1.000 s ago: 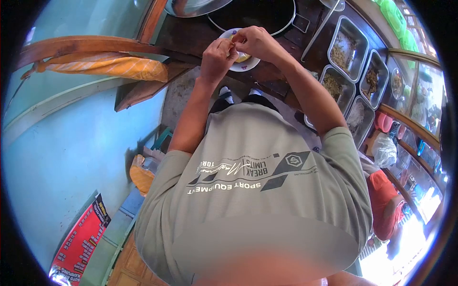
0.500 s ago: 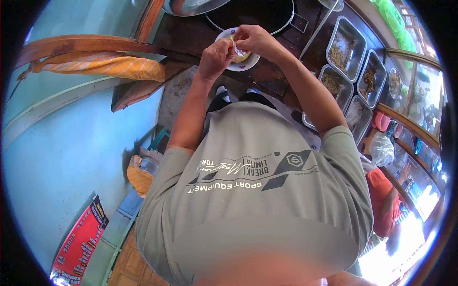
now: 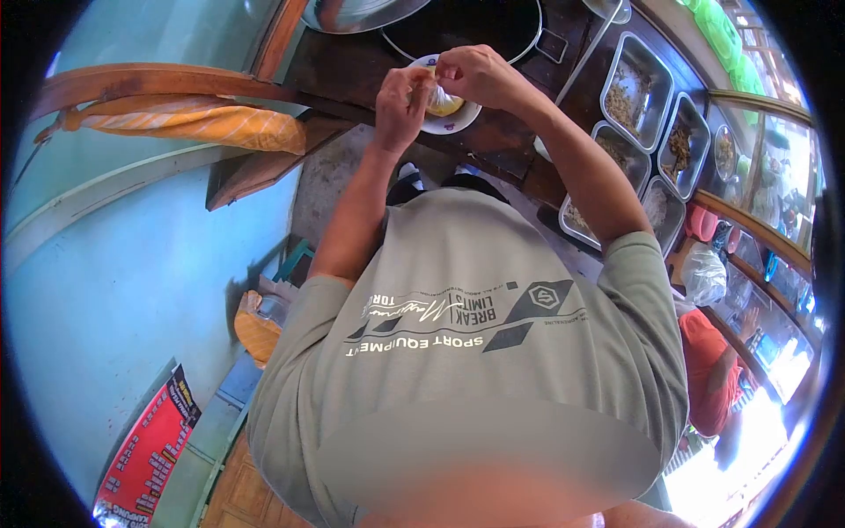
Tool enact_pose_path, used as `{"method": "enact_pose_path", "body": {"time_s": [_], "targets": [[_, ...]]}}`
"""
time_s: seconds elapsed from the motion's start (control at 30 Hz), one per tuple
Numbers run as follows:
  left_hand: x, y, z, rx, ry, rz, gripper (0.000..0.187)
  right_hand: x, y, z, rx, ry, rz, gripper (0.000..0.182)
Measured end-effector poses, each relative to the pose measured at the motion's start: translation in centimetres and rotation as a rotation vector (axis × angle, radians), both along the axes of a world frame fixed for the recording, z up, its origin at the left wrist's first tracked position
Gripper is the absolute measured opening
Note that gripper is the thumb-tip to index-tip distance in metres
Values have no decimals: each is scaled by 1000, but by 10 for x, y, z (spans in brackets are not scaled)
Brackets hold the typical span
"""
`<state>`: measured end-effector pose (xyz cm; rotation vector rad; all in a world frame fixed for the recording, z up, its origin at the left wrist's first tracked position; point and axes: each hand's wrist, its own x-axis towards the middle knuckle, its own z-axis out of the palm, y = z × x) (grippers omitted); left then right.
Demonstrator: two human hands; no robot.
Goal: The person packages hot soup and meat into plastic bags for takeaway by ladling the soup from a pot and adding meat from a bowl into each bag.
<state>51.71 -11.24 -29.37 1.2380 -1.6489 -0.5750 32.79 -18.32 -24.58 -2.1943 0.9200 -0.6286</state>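
Observation:
A small clear plastic bag (image 3: 446, 99) with yellow contents hangs over a white bowl (image 3: 464, 121) with dark marks on its rim. My left hand (image 3: 405, 104) is closed on the upper part of the bag, fingers bent at its neck. From the other side my right hand (image 3: 478, 74) pinches the twisted top of the same bag. The two sets of fingertips nearly meet above the bowl. What lies inside the bowl under the bag is mostly hidden.
Several metal trays (image 3: 637, 88) of shredded food stand to the right. A large dark round pan (image 3: 462, 31) lies ahead, beside a metal lid or basin (image 3: 361, 13). An orange striped cloth (image 3: 189, 121) hangs at left. Another person in a red top (image 3: 707, 370) is at far right.
My left hand has turned slightly and its fingers are straighter at the bag's neck. The bag's yellow lower part shows more clearly. My right arm has shifted a little to the right.

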Motion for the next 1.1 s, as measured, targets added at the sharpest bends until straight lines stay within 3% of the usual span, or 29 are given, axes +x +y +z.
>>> {"method": "enact_pose_path", "body": {"time_s": [0.03,0.13,0.33,0.63,0.73,0.93,1.03,1.1], "targets": [[-4,2,3,61,113,54,25,-1,-1,1,4,-22,-6,20],[-6,7,2,114,37,-6,27,-3,2,3,14,9,-55,22],[-14,1,-2,148,118,38,28,-6,13,-3,285,-121,-200,20],[-29,-5,-18,82,52,60,25,-5,30,-1,3,-206,-213,14],[-29,-6,-26,148,92,48,24,-8,34,3,31,-214,-224,10],[-22,-6,-19,-50,-117,111,24,-9,37,-7,152,-296,-276,13],[-25,0,-2,-89,-152,66,23,-9,34,-15,410,-332,-306,14],[-26,-2,-13,-87,-123,57,22,-10,31,-10,438,-347,-293,15]]}}
